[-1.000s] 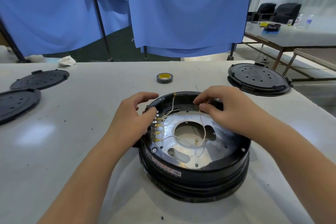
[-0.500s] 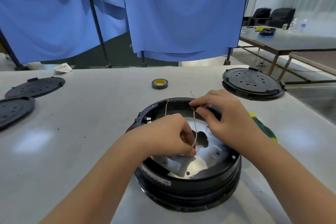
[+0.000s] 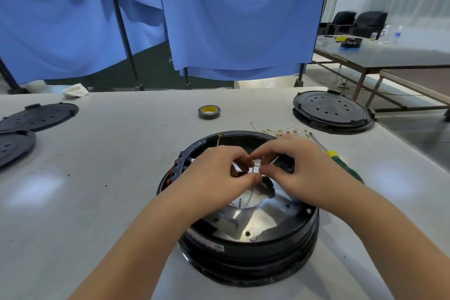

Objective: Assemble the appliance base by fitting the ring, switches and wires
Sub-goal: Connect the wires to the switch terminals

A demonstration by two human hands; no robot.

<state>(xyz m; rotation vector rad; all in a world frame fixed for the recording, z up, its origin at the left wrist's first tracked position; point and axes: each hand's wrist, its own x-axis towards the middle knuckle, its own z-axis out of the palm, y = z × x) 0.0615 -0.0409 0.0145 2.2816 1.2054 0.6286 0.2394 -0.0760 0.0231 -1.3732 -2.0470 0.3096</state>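
A person's left hand (image 3: 214,173) and right hand (image 3: 299,165) met over the open top of a round black appliance base (image 3: 243,248) that sat on a pale work surface (image 3: 97,202), each grip closed in a pinch on a thin white wire (image 3: 254,170) held between the fingertips above the base's shiny metal plate (image 3: 263,217). A yellow-tipped wire (image 3: 219,139) stood at the base's far rim. Loose wires with yellow terminals (image 3: 280,131) lay just beyond the base, beside a green-and-yellow screwdriver (image 3: 338,161). A roll of tape (image 3: 209,112) sat farther back, a black perforated cover (image 3: 333,111) lay to the right and two more covers (image 3: 36,117) to the left, with blue curtains (image 3: 231,14) hanging behind.
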